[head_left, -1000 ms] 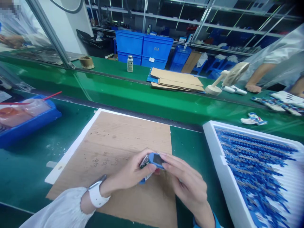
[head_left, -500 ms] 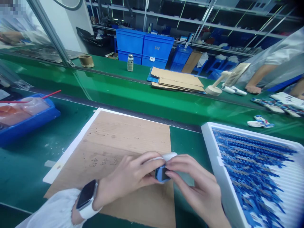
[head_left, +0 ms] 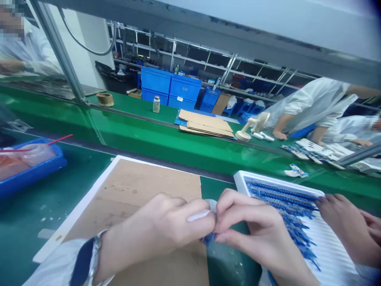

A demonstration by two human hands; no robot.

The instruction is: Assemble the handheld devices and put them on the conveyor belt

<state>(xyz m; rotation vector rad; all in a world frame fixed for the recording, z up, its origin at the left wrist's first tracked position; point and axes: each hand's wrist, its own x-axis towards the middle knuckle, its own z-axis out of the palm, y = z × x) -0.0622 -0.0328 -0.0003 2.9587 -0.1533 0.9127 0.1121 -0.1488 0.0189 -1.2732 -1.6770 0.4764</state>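
Observation:
My left hand (head_left: 175, 222) is closed around a small blue part (head_left: 209, 239) with a pale, rounded end (head_left: 212, 204), mostly hidden by my fingers. The fingertips of my right hand (head_left: 253, 226) pinch together at the same part, meeting my left fingers. Both hands are above the right edge of a cardboard sheet (head_left: 143, 180). To the right, a white tray (head_left: 242, 182) holds rows of blue pieces (head_left: 276, 194). Another person's hand (head_left: 342, 222) rests over the tray's right edge.
On the left stands a blue bin (head_left: 32, 174) with bagged contents and red sticks. Across the green bench lie stacked cardboard (head_left: 208, 125), a small fan (head_left: 247, 129), a bottle (head_left: 156, 104) and a tape roll (head_left: 105, 99). Co-workers sit or lean at the far side.
The view has tilted up, bringing an overhead panel into sight. Another person's hands have appeared at the tray's right side. My fingers have closed further over the blue part.

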